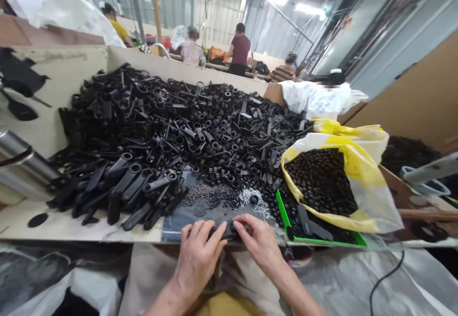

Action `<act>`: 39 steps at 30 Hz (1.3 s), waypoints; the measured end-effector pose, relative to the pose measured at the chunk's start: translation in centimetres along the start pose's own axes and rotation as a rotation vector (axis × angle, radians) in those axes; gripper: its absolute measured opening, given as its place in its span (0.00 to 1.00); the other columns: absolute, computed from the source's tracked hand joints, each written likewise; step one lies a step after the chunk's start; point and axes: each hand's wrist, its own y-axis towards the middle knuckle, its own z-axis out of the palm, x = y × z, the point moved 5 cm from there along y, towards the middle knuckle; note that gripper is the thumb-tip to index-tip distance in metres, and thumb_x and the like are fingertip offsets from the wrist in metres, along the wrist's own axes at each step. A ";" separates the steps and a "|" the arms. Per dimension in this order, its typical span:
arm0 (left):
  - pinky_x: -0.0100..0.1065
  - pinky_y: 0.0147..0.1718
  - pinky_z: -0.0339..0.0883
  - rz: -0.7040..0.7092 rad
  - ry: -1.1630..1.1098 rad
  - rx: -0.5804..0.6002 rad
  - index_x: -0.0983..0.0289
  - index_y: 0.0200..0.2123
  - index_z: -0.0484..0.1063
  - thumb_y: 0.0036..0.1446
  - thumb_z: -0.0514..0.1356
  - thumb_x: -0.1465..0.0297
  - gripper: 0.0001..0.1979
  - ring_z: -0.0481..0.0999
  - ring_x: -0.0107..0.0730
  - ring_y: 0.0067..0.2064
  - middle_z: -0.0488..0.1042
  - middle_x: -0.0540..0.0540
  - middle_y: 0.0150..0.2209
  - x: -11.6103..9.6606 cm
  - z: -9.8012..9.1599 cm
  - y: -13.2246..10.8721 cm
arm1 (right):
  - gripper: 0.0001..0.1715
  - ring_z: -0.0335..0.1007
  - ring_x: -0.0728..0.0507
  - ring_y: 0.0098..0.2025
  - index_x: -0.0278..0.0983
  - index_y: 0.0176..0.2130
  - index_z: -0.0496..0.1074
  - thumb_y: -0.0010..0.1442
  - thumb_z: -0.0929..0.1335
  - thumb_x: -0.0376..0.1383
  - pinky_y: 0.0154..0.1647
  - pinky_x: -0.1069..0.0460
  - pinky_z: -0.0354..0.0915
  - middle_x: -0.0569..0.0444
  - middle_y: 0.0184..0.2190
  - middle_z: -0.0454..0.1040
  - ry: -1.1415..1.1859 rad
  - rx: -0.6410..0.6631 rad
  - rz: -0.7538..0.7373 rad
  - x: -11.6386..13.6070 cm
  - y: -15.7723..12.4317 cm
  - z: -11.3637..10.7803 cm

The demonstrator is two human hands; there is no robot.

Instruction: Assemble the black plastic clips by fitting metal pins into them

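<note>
Black plastic part (222, 233) is pinched at six o'clock between the left hand (196, 263) and right hand (259, 244), brought together for steady control; silver pins (254, 201) are scattered just beyond, below the heap of black plastic fittings (171, 125).

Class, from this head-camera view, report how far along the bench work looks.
Done, it seems: dark round beads fill a yellow-marked plastic bag, and small silver pins lie piled. In hand: the left hand and right hand work on a black plastic part. Left: a large heap of black plastic parts covers the bench.
</note>
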 end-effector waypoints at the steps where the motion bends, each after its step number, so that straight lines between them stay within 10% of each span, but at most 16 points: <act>1: 0.44 0.47 0.59 -0.015 -0.027 0.011 0.59 0.55 0.77 0.69 0.59 0.73 0.14 0.75 0.43 0.46 0.80 0.56 0.45 0.0 0.1 0.2 | 0.17 0.77 0.42 0.33 0.39 0.38 0.80 0.70 0.65 0.44 0.34 0.51 0.69 0.51 0.33 0.83 -0.026 -0.019 -0.010 -0.1 0.0 0.0; 17: 0.40 0.44 0.63 -0.014 -0.058 0.117 0.60 0.58 0.74 0.71 0.56 0.75 0.16 0.74 0.40 0.45 0.78 0.57 0.45 0.2 1.6 1.0 | 0.12 0.75 0.44 0.34 0.41 0.36 0.73 0.71 0.64 0.33 0.35 0.52 0.63 0.56 0.34 0.77 -0.207 -0.019 -0.074 -0.9 0.7 0.1; 32: 0.43 0.48 0.72 -0.505 -0.472 0.551 0.56 0.50 0.78 0.68 0.56 0.56 0.16 0.80 0.44 0.43 0.83 0.54 0.38 1.5 1.6 1.0 | 0.11 0.76 0.44 0.43 0.38 0.47 0.75 0.75 0.63 0.31 0.43 0.52 0.70 0.50 0.41 0.78 0.147 -0.112 -0.429 0.8 0.0 -0.8; 39: 0.29 0.31 0.67 -0.720 -0.835 0.545 0.60 0.51 0.79 0.67 0.56 0.47 0.25 0.69 0.32 0.30 0.72 0.49 0.26 0.7 0.9 1.4 | 0.12 0.73 0.45 0.37 0.40 0.51 0.79 0.73 0.67 0.38 0.39 0.52 0.68 0.53 0.38 0.77 0.372 0.085 -0.184 0.9 0.9 -0.9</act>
